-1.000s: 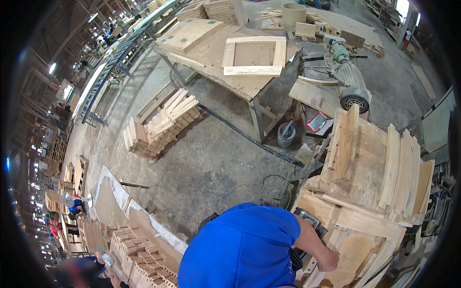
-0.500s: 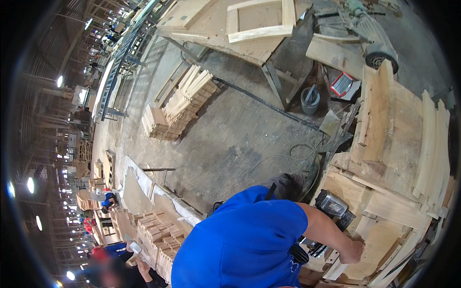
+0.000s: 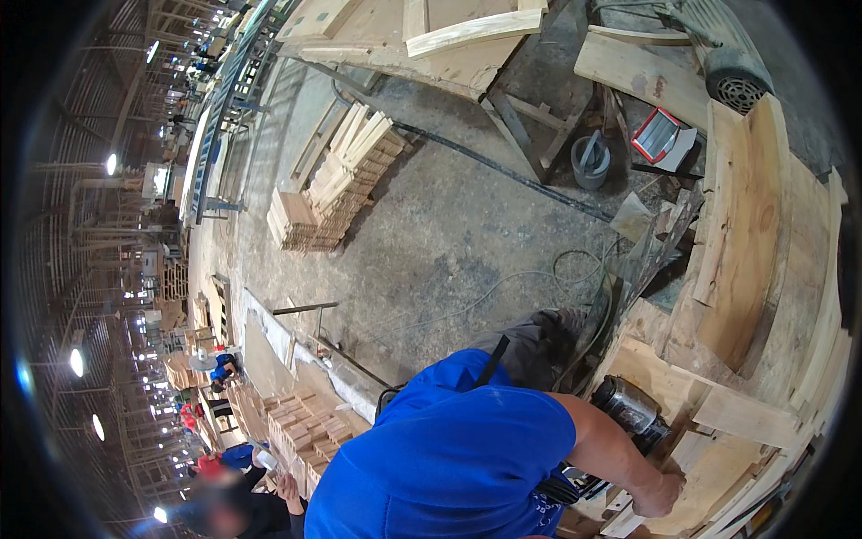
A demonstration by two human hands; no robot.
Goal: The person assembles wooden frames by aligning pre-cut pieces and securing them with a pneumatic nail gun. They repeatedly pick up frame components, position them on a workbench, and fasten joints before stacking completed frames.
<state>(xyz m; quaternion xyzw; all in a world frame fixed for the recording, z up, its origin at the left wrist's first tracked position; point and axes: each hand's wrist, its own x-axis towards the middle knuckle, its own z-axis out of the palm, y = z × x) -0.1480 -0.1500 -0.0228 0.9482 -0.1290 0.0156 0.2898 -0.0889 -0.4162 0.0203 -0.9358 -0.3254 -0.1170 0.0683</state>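
My left arm reaches across the bench at the lower right, out of a blue short sleeve. Its hand (image 3: 660, 494) is closed around a pale wooden strip (image 3: 621, 523) and rests low over the boards. Close beside the forearm is a black and grey nail gun (image 3: 624, 404), partly hidden by the arm. More dark metal parts (image 3: 588, 481) show under the forearm. My right hand does not show; the arm and the blue shirt cover that area. Under the hand lie light plywood pieces (image 3: 718, 463).
Curved boards (image 3: 750, 242) lie on the bench's far part. A grey bucket (image 3: 590, 166) and a red-edged box (image 3: 660, 135) stand beyond. Stacked wood pieces (image 3: 337, 184) and a thin hose (image 3: 503, 283) are on the floor. Another person (image 3: 251, 503) works at the lower left near more stacked wood (image 3: 305, 431).
My view has shifted, so the far table sits higher and the bench boards appear further right. My left hand stays at nearly the same spot on the strip.
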